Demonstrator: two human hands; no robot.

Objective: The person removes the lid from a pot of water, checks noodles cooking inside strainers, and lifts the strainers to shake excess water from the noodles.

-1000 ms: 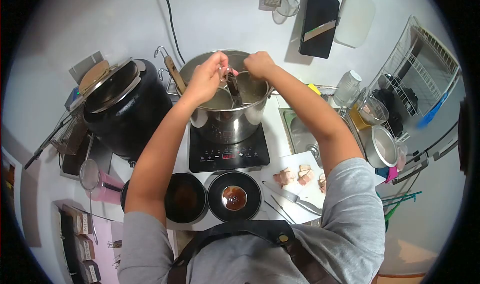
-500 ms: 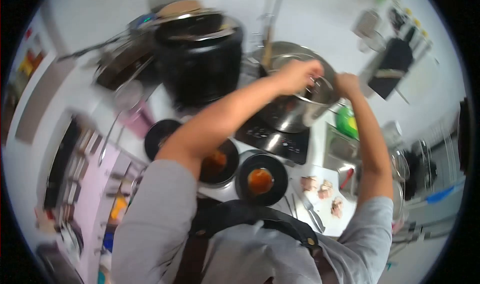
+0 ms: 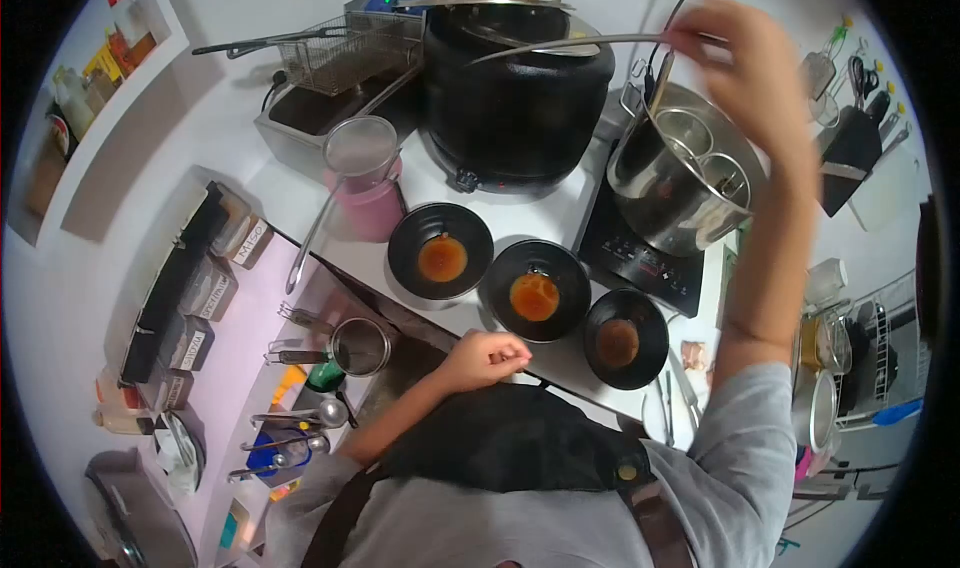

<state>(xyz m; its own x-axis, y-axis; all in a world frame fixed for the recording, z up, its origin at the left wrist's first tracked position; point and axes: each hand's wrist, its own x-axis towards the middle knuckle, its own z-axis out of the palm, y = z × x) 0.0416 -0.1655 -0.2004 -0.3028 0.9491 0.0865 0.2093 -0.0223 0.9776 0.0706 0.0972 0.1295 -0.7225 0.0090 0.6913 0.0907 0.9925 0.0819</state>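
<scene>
My right hand [image 3: 745,78] is raised by the tall steel pot [image 3: 650,183], fingers closed round one end of a long, thin, slightly curved metal piece [image 3: 570,45]. That piece stretches left across the front of the black soup kettle [image 3: 510,108]; its kind is unclear. Round strainer baskets [image 3: 722,173] sit inside the pot. Near my waist my left hand [image 3: 487,360] is loosely closed, with nothing visible in it. Just beyond it stand three black bowls: a left bowl [image 3: 415,280] and a middle bowl [image 3: 505,313] with orange-brown liquid, and a right bowl [image 3: 640,368] with browner contents.
Under the pot is a black induction hob [image 3: 650,278]. A pink jug [image 3: 365,208] with a strainer stands left of the kettle, near a fryer basket [image 3: 350,53]. Ladles [image 3: 325,413] and labelled containers [image 3: 210,288] lie left. A knife [image 3: 687,388] lies at right.
My left hand has drawn back from the pot to my waist. My right hand has risen from the pot area and now holds the metal piece. The view has swung left.
</scene>
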